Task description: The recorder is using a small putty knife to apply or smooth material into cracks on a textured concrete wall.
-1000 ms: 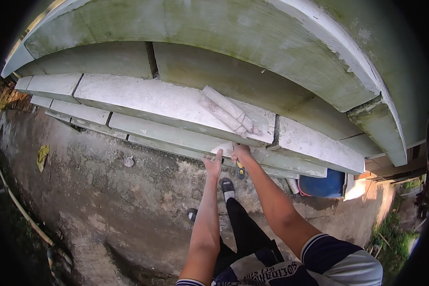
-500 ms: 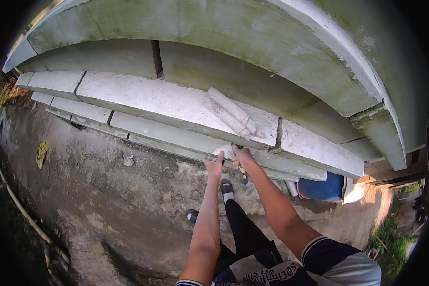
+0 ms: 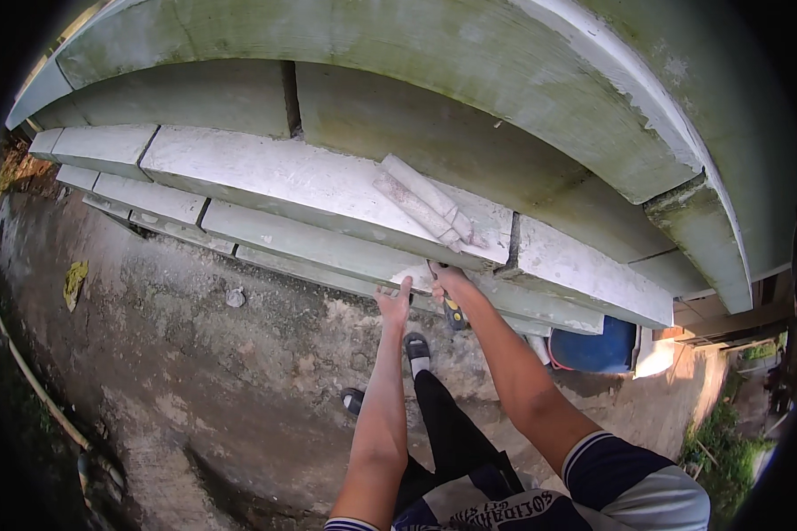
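Observation:
My right hand (image 3: pixel 450 281) is closed around the black-and-yellow handle (image 3: pixel 454 315) of a hand tool at the edge of a pale ledge. The tool's working end is hidden, so its kind cannot be told. Just left of it, my left hand (image 3: pixel 393 302) rests against the same ledge (image 3: pixel 319 245), thumb raised and fingers apart. Between the hands, a white patch (image 3: pixel 409 277) shows on the ledge; whether it is powder or a thin piece is unclear. On the wider ledge above (image 3: pixel 266 173) lie whitish, dusty rolled pieces (image 3: pixel 425 205).
Stepped ledges with dark joints run across in front of me, under a large greenish curved slab (image 3: pixel 363 44). A blue tub (image 3: pixel 593 343) stands under the ledges at right. On the stained concrete floor lie a yellow scrap (image 3: pixel 75 285) and a pale lump (image 3: pixel 236 297).
The tool's handle has shifted slightly up toward the ledge in my right hand. My left hand keeps its place, and the view has moved a little.

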Demonstrator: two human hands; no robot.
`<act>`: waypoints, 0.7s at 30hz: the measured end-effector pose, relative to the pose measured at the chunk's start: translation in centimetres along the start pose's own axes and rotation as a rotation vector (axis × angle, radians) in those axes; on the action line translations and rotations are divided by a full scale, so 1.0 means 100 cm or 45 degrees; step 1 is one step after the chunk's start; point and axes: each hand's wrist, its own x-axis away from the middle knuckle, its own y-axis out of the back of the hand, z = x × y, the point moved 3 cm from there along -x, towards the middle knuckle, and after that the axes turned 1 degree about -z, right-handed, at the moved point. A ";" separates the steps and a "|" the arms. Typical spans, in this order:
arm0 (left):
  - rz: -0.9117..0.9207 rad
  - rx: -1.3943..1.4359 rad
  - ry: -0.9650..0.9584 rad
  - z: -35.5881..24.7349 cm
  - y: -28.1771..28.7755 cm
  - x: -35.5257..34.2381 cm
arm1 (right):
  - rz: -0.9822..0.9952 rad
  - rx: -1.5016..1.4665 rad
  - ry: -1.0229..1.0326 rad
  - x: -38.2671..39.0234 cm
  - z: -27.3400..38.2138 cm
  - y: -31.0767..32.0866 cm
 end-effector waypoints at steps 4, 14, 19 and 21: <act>-0.018 -0.023 -0.038 -0.002 0.007 -0.001 | -0.051 0.051 0.019 0.020 -0.016 -0.011; -0.038 -0.008 0.025 -0.009 0.014 0.007 | -0.177 0.141 0.149 0.012 -0.009 -0.020; -0.001 -0.022 0.016 -0.015 -0.005 0.011 | -0.066 0.077 0.136 0.000 -0.004 -0.001; -0.007 -0.016 -0.002 -0.013 -0.004 0.012 | -0.066 0.005 0.140 -0.002 -0.002 -0.004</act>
